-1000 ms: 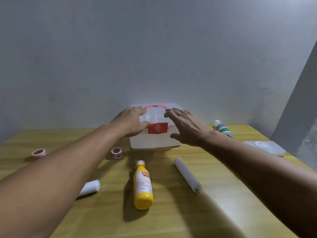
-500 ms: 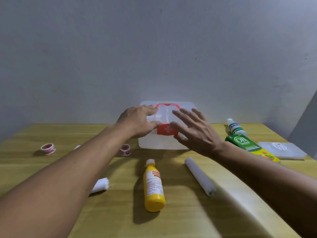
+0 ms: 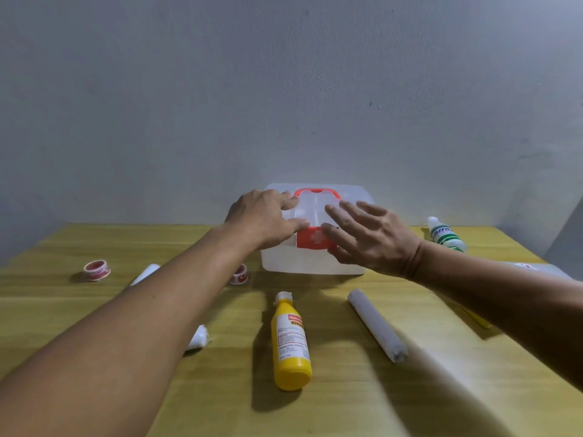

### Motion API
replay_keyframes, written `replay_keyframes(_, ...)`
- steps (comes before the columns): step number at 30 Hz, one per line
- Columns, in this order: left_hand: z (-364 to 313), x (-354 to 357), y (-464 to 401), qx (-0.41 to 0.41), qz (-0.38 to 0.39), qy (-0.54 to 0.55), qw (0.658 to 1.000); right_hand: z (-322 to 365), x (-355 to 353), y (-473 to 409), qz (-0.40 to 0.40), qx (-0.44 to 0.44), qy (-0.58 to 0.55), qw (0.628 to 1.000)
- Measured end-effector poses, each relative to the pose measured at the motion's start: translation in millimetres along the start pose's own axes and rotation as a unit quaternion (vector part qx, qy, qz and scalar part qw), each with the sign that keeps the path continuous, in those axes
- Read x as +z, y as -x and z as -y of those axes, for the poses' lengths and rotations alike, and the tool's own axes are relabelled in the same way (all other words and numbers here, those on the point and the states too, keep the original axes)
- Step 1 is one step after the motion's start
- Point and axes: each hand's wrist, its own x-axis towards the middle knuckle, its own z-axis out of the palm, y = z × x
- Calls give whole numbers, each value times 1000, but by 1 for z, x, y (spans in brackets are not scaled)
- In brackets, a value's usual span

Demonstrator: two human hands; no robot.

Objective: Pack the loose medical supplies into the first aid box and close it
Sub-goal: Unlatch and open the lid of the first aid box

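Head view is showing the translucent white first aid box (image 3: 315, 260), red-handled and red-latched, sitting shut at the wooden table's (image 3: 315, 405) far edge; left hand (image 3: 262, 223) is resting spread on its lid, right hand (image 3: 372, 238) is hovering open-fingered, holding nothing.

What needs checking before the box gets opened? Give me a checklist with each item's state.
1. First aid box upright on the table: ok.
2. Lid shut, red latch down: ok.
3. Left hand on the lid, thumb at the latch: ok.
4. Right hand gripping the box: not ok, fingers spread, hovering in front.
5. Supplies within reach, yellow bottle and grey roll: ok.
6. Latch released: cannot tell.
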Motion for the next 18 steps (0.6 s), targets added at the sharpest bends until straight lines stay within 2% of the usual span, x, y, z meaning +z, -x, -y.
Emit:
replay_keyframes(7, -4, -2, 0, -10, -13, 3, 1000, 11, -3, 4, 55, 57, 24, 997)
replay_keyframes(10, -4, -3, -1, -12, -17, 5, 1000, 14, -4, 0, 43, 77, 22, 996)
replay_keyframes(13, -5, -2, -2, -14, -25, 5, 1000, 14, -3, -4, 26, 65, 22, 997)
replay_keyframes(18, -6, 1, 0, -16, -24, 6, 1000, 9, -4, -6, 46, 33, 21, 998)
